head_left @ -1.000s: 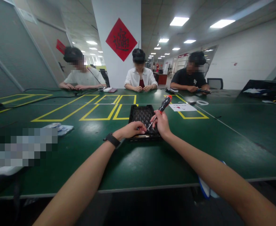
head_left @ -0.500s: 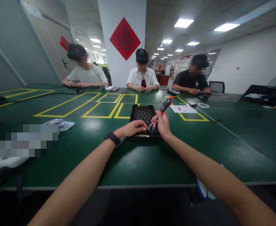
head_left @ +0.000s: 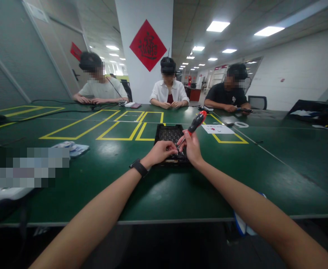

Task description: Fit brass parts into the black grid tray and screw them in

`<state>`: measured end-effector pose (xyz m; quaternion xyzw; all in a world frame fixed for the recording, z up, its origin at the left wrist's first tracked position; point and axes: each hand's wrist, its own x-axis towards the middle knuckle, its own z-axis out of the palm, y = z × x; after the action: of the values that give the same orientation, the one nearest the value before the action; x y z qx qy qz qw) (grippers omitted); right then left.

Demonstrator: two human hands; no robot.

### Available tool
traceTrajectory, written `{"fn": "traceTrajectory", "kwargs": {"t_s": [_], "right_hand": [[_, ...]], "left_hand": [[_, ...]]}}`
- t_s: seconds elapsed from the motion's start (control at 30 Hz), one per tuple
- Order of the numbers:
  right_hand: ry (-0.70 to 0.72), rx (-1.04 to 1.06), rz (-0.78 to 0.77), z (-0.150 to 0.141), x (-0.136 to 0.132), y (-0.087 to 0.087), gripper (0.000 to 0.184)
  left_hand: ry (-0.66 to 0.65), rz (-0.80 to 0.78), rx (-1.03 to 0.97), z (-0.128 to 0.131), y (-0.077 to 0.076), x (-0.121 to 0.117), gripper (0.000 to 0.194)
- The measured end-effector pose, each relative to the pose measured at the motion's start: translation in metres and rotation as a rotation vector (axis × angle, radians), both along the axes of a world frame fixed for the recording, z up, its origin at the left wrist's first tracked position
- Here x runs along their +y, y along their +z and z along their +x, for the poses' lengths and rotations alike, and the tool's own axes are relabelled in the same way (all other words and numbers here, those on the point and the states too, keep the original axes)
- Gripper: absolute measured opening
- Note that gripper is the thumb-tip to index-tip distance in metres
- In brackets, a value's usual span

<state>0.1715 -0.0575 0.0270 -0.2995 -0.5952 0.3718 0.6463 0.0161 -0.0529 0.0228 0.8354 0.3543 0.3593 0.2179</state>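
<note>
A screwdriver [head_left: 197, 122] with a black and red handle slants up to the right in my right hand [head_left: 192, 147], whose fingers wrap round its lower part. Its metal shaft points down and left over a black plastic case [head_left: 168, 133] with a dark, bumpy inside. My left hand [head_left: 162, 152] is closed in a pinch at the screwdriver's tip, above the front of the case. Whatever those fingertips hold, if anything, is too small to make out. Both hands hide part of the case's front half.
Yellow tape outlines [head_left: 119, 139] mark the green table [head_left: 102, 194]. A printed sheet [head_left: 218, 129] and a tape roll [head_left: 241, 124] are at right. A plastic packet [head_left: 74, 149] lies at left. Three people sit along the far side.
My left hand has shifted slightly right, nearer the screwdriver's tip, and its fingers have curled more. The screwdriver's handle has moved a little and stays in my right hand.
</note>
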Motion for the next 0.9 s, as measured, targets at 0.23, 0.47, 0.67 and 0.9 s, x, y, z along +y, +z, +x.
{"fn": "traceTrajectory", "kwargs": {"t_s": [0.23,0.47,0.67,0.9], "right_hand": [[0.076,0.010,0.018,0.0000,-0.0038,0.0025,0.029],[0.033,-0.046,0.070,0.0000,-0.0063,0.0019,0.030],[0.113,-0.039,0.048,0.0000,-0.0049,0.0019,0.031],[0.111,-0.070,0.067,-0.0002,-0.0025,-0.0006,0.031]], "left_hand": [[-0.094,-0.034,-0.021,-0.0005,0.0016,0.0007,0.026],[-0.035,-0.085,-0.090,0.0012,0.0000,0.0020,0.027],[-0.108,-0.139,-0.100,-0.0004,-0.0021,0.0021,0.029],[0.018,-0.087,-0.079,0.0020,-0.0030,0.0007,0.030]]}}
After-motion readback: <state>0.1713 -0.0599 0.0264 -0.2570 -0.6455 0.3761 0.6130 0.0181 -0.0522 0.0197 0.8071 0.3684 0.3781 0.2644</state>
